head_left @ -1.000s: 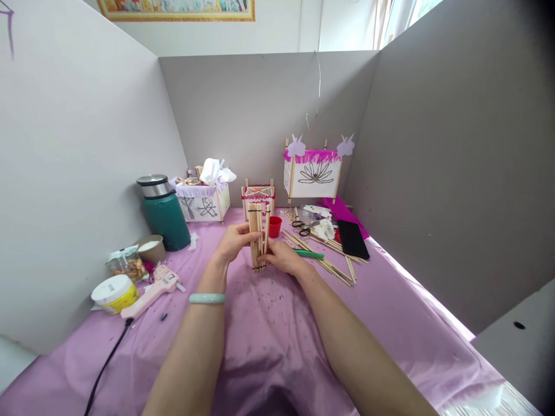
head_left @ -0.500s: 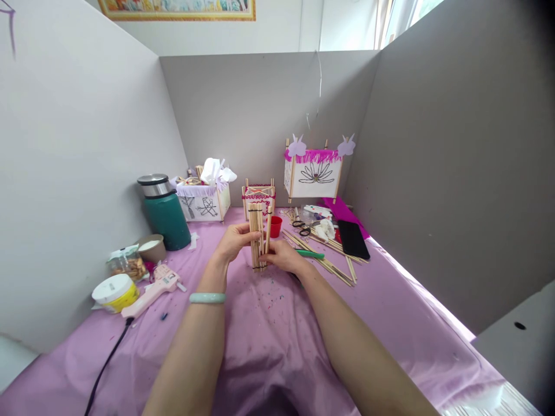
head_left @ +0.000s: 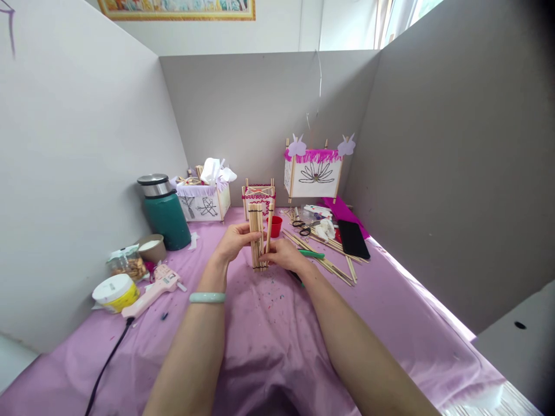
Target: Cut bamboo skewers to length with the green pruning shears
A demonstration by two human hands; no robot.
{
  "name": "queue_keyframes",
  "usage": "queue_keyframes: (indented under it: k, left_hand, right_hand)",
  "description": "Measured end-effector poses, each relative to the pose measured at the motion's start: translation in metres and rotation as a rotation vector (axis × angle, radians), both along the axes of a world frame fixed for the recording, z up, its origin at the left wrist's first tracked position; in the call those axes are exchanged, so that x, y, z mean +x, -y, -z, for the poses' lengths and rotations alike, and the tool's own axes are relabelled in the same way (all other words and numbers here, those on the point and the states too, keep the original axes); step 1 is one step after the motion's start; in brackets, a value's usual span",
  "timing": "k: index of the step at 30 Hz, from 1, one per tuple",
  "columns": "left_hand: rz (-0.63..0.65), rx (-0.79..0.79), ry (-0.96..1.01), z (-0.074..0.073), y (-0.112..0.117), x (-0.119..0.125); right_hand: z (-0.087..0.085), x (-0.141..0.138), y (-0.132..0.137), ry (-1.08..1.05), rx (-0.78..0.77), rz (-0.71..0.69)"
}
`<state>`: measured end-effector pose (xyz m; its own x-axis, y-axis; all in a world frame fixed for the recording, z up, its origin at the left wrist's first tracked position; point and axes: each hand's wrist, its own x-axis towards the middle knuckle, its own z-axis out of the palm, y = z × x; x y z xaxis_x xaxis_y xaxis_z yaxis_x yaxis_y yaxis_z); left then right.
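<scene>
Right fingers (head_left: 273, 252), clamped on one stick (head_left: 269, 224), hide its lower end beside the bundle (head_left: 255, 219). Left fingers (head_left: 253, 236) clamp the bundle mid-height.

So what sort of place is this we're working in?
Probably a craft workspace, judging by the pink glue gun on the left, the loose sticks on the right and the fringed paper box at the back.

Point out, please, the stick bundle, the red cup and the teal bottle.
Stick bundle (head_left: 255, 222), head view: its upper half.
Red cup (head_left: 276, 227), head view: its outer wall.
Teal bottle (head_left: 167, 219), head view: its body.
</scene>
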<state>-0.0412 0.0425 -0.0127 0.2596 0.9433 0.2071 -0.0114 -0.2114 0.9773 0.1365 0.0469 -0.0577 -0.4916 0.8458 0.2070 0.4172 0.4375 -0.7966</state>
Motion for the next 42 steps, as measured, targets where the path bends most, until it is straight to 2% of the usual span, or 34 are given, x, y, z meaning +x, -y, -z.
queue_keyframes:
  k: [9,14,25,35,42]
  left_hand:
    - [0.026,-0.003,0.016,0.001,-0.002,0.0]
    - [0.02,-0.017,0.021,0.0,-0.001,0.001]
    - [0.005,-0.11,0.077,-0.006,0.003,0.005]
    - [0.009,-0.112,0.098,-0.005,0.003,0.006]
    - [0.007,-0.113,0.105,-0.004,0.002,0.005]
  right_hand:
    - [-0.002,-0.003,0.001,0.054,0.04,0.002]
    - [0.005,-0.005,-0.004,0.044,0.037,-0.006]
    - [0.025,-0.011,-0.015,-0.138,-0.117,-0.021]
    - [0.019,-0.016,-0.005,-0.224,-0.173,0.01]
    - [0.019,-0.02,-0.004,-0.42,-0.294,-0.061]
